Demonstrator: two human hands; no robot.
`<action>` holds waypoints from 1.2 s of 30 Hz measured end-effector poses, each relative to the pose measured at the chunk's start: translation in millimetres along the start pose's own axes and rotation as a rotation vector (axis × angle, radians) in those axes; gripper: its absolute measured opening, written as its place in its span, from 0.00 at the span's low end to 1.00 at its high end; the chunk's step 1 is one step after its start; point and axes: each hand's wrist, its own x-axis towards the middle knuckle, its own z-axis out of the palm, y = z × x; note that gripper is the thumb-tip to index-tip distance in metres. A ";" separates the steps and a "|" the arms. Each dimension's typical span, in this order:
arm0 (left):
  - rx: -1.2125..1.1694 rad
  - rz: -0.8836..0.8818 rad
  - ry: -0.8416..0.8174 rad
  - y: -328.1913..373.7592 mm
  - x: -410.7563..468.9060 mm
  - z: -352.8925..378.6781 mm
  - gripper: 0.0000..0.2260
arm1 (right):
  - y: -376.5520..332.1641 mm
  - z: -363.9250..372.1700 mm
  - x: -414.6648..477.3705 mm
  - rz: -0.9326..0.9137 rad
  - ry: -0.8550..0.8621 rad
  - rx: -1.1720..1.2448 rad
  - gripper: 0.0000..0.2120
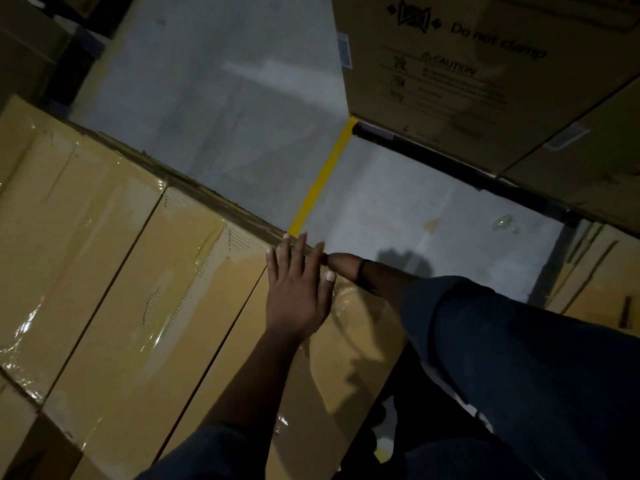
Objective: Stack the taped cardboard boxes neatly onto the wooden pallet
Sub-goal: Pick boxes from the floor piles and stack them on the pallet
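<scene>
Left hand point(298, 289) flat on box point(322, 375), seemingly lengthwise away.

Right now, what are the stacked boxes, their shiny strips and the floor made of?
Boxes: tan cardboard, matte, with creased edges. Strips: clear plastic tape, glossy, wrinkled, glinting. Floor: looks like grey concrete, smooth, faint sheen.

Tan taped boxes point(114, 258) side by side, tops level
</scene>
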 end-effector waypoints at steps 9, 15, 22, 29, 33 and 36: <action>0.032 -0.170 -0.027 -6.1 -20.6 4.5 0.35 | -43.0 15.8 -57.9 0.053 0.110 0.030 0.24; -0.013 -0.373 0.008 -22.0 -83.0 -16.8 0.37 | -70.2 46.3 -87.5 -0.210 0.402 -0.449 0.31; -0.058 -0.565 0.102 -51.1 -215.5 -29.7 0.40 | -54.8 178.3 -131.1 -0.488 0.659 -1.202 0.31; -0.135 -0.861 0.143 -83.9 -411.7 -2.0 0.38 | 42.2 365.7 -153.6 -0.558 0.384 -1.454 0.31; -0.197 -1.020 0.191 -93.9 -512.7 7.9 0.39 | 97.0 472.4 -153.7 -0.641 0.182 -1.559 0.31; -0.231 -1.192 0.246 -100.8 -578.9 22.5 0.37 | 135.5 537.4 -155.7 -0.697 0.018 -1.641 0.32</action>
